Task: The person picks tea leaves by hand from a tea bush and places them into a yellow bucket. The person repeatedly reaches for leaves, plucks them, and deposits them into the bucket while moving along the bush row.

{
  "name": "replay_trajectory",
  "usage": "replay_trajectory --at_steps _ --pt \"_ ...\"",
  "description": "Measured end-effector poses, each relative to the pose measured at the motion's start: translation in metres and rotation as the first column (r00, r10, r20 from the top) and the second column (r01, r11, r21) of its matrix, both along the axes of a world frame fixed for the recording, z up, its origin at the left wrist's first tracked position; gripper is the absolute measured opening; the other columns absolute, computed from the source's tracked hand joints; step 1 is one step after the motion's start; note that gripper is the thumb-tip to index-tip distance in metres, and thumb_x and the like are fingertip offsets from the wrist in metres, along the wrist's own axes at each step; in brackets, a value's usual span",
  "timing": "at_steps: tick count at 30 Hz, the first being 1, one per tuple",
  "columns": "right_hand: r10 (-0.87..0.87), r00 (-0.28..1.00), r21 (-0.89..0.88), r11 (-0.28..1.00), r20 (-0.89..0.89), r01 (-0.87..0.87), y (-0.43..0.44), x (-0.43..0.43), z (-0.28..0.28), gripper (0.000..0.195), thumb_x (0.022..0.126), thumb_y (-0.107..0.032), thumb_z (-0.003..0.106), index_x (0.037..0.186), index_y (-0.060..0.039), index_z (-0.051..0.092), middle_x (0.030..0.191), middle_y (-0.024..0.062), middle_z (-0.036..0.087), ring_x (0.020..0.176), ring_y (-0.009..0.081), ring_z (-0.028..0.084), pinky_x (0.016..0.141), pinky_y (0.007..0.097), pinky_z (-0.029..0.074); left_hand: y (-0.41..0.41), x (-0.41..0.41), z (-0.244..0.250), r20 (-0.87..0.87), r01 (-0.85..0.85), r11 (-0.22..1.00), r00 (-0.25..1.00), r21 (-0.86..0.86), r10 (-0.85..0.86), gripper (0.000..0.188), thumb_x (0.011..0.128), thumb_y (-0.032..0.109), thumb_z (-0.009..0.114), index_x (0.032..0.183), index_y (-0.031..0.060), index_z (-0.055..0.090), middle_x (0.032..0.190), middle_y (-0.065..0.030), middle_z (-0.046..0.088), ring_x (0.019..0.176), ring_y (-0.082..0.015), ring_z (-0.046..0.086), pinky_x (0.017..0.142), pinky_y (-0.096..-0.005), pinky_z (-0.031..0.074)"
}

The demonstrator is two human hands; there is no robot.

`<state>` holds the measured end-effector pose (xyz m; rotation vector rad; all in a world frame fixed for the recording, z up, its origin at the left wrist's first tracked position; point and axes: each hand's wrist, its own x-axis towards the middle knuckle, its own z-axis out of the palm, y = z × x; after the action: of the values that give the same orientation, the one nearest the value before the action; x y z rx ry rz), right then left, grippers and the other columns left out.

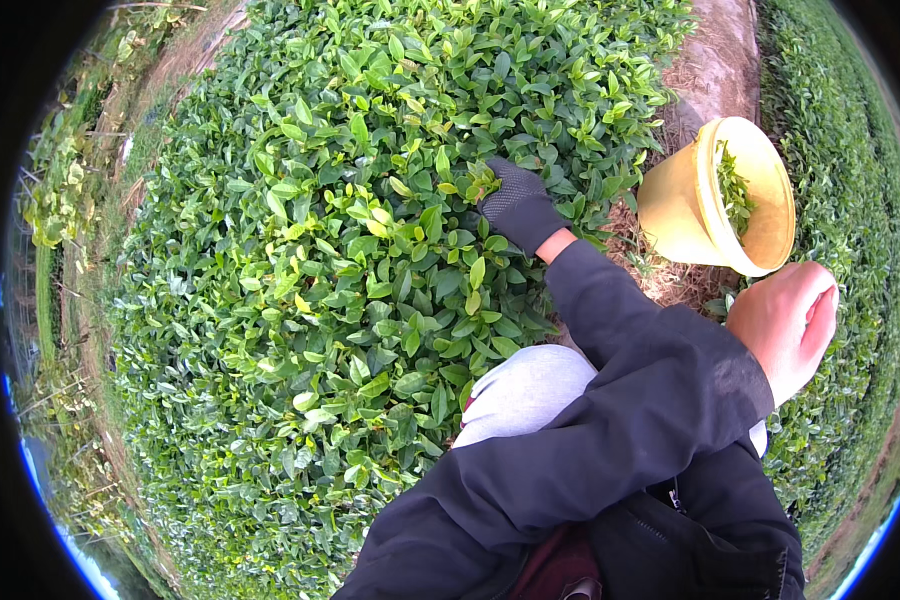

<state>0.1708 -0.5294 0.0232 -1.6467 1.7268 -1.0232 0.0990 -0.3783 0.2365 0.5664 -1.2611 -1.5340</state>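
My right hand point(517, 202), in a dark knit work glove with a dotted grip surface, reaches into the top of a leafy green bush, likely tea point(375, 247). Its fingers are closed around a small bunch of yellow-green leaves point(482, 182); the fingertips are partly hidden by foliage. My left arm crosses over the right one. At its end my bare left hand point(784, 330) is curled into a fist just below a yellow plastic bucket point(679, 202). Nothing shows in that fist, though its palm side is hidden. Loose green leaves point(733, 191) lie inside the tilted bucket.
A strip of ground with dry straw point(701, 82) runs between this bush row and another hedge row point(825, 150) on the right. My knee in light grey trousers point(529, 390) is against the bush. Sparse plants point(60, 187) line a dirt path at far left.
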Motion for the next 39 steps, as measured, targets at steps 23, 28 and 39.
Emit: replay_trajectory --at_steps 23,28,39 --pt "0.089 0.995 -0.022 0.996 0.047 -0.088 0.008 0.011 0.005 0.02 0.079 -0.018 0.069 0.092 -0.0044 0.062 0.088 0.0092 0.065 0.079 0.0204 0.062 0.07 0.0323 0.049 0.002 0.001 0.0 -0.019 0.033 0.999 0.999 -0.031 -0.033 0.007 0.085 0.007 0.055 0.084 0.0031 0.05 0.074 -0.0143 0.055 0.068 -0.0347 0.056 0.059 -0.0429 0.045" --pt "-0.092 0.459 0.269 0.901 0.884 -0.339 0.052 -0.011 0.055 0.011 0.084 -0.009 0.061 0.095 -0.0063 0.06 0.073 -0.0027 0.055 0.059 0.007 0.048 0.051 0.0223 0.039 0.0 0.009 -0.007 -0.009 -0.038 0.999 0.999 -0.037 0.038 0.007 0.084 0.006 0.056 0.083 0.0033 0.05 0.072 -0.0134 0.054 0.065 -0.0326 0.056 0.057 -0.0411 0.044" --pt "-0.213 0.773 0.439 0.893 0.598 -0.094 0.048 -0.063 0.042 0.017 0.082 -0.019 0.069 0.092 -0.0056 0.066 0.07 -0.002 0.059 0.062 0.0059 0.051 0.053 0.0224 0.038 0.008 -0.001 -0.003 -0.028 -0.053 0.998 0.998 -0.039 0.052 0.007 0.082 0.005 0.059 0.081 0.0037 0.052 0.068 -0.0116 0.054 0.058 -0.0294 0.057 0.053 -0.0383 0.044"
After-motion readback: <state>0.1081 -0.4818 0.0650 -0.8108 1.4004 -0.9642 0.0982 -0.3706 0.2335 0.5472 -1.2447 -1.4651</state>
